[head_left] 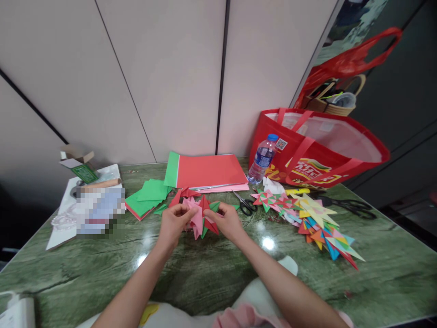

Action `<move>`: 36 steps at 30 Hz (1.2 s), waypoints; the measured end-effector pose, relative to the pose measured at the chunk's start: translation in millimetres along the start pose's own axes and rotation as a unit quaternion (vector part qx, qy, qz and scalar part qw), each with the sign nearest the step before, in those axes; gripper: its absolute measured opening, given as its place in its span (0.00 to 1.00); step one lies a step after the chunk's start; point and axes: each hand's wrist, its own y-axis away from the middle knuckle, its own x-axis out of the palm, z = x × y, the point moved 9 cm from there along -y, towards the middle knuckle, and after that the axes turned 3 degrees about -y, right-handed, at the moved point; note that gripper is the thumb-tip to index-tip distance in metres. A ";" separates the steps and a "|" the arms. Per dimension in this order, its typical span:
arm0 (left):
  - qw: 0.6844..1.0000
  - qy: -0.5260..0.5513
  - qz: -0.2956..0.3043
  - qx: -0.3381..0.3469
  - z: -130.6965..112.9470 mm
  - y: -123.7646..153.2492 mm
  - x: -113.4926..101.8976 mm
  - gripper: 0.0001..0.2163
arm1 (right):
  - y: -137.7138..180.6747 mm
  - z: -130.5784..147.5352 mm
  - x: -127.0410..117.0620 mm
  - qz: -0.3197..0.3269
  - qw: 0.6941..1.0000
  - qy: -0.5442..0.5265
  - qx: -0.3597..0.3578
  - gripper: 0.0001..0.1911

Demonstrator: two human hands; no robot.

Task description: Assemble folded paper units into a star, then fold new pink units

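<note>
Between my hands, a little above the green marbled table [218,273], is a folded paper star [197,222] with pink, red and green points. My left hand [175,224] pinches its pink part on the left side. On the right side, my right hand [228,222] has thumb and fingers closed on the red and green points. Fingers cover part of the folds. Just behind my left hand lie loose green paper squares [150,191], with red paper beneath them. Small black-handled scissors [246,207] rest behind my right hand.
Red sheets [211,171] lie by the wall. A water bottle [262,159] stands before a large red bag [317,146]. Finished paper stars [316,223], a yellow tube [296,192] and larger black scissors [355,206] lie right. A green box [82,168] stands left; a white power strip [17,312] sits front left.
</note>
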 end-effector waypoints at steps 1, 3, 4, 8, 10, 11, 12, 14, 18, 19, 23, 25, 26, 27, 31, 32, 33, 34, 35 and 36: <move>1.000 0.001 0.000 0.000 -0.2 0.1 -0.1 0.14 | -0.2 0.6 -1.4 -0.006 1.000 0.018 -0.005 0.13; 1.000 0.002 0.001 0.000 -0.3 0.4 0.0 0.15 | -0.6 1.5 -3.2 -0.014 0.999 0.043 -0.013 0.15; 1.000 0.004 0.000 -0.002 0.0 0.7 0.1 0.15 | -0.8 1.7 -3.6 -0.015 0.999 0.048 -0.015 0.16; 1.000 0.005 0.001 -0.007 1.4 1.9 1.8 0.15 | -0.7 0.9 -5.6 -0.027 0.998 0.060 -0.019 0.18; 1.000 0.003 0.000 0.000 0.3 2.7 2.8 0.15 | -0.4 0.8 -7.3 -0.038 0.997 0.067 -0.023 0.18; 1.000 0.002 0.000 0.003 -0.4 3.1 3.2 0.15 | -0.3 0.8 -7.8 -0.042 0.996 0.071 -0.025 0.19; 1.000 0.002 0.000 0.007 -1.2 3.5 3.6 0.14 | -0.2 0.9 -8.4 -0.045 0.996 0.074 -0.026 0.19; 1.000 0.002 0.002 0.011 -2.6 4.2 4.6 0.14 | -0.2 1.2 -9.3 -0.050 0.995 0.080 -0.026 0.20; 1.000 -0.005 0.003 0.017 -3.4 4.2 4.3 0.13 | -0.3 3.1 -9.4 -0.047 0.995 0.083 -0.029 0.20; 1.000 -0.011 0.000 0.020 -3.4 3.9 3.2 0.12 | -0.2 3.8 -9.4 -0.046 0.995 0.084 -0.030 0.19; 0.999 -0.041 -0.008 0.030 -3.0 2.7 0.0 0.11 | 0.3 5.5 -9.3 -0.045 0.995 0.087 -0.031 0.20; 0.998 -0.054 -0.009 0.035 -3.7 2.6 -0.1 0.11 | 0.5 6.0 -8.8 -0.043 0.995 0.087 -0.031 0.20; 0.997 -0.060 -0.010 0.039 -4.7 2.8 0.0 0.11 | 0.6 6.1 -8.7 -0.044 0.995 0.088 -0.031 0.21; 0.997 -0.065 -0.012 0.046 -6.5 3.2 0.0 0.11 | 0.7 6.0 -8.8 -0.047 0.994 0.089 -0.030 0.21; 0.992 -0.080 -0.035 0.092 -20.1 7.2 -1.3 0.09 | 0.4 3.1 -7.8 -0.048 0.995 0.082 -0.025 0.21; 0.991 -0.080 -0.042 0.101 -23.4 8.6 -1.8 0.09 | 0.3 2.2 -7.5 -0.047 0.995 0.080 -0.025 0.21; 0.990 -0.081 -0.047 0.107 -26.0 9.9 -2.2 0.08 | 0.2 1.4 -7.4 -0.048 0.995 0.079 -0.025 0.21; 0.989 -0.082 -0.049 0.109 -27.7 11.0 -2.3 0.08 | 0.1 0.7 -7.5 -0.048 0.995 0.079 -0.025 0.21; 0.989 -0.083 -0.050 0.108 -28.7 11.9 -2.3 0.08 | 0.2 0.3 -7.6 -0.049 0.995 0.080 -0.026 0.21; 0.990 -0.084 -0.050 0.105 -29.1 12.6 -2.2 0.08 | 0.3 0.3 -7.9 -0.050 0.995 0.081 -0.027 0.22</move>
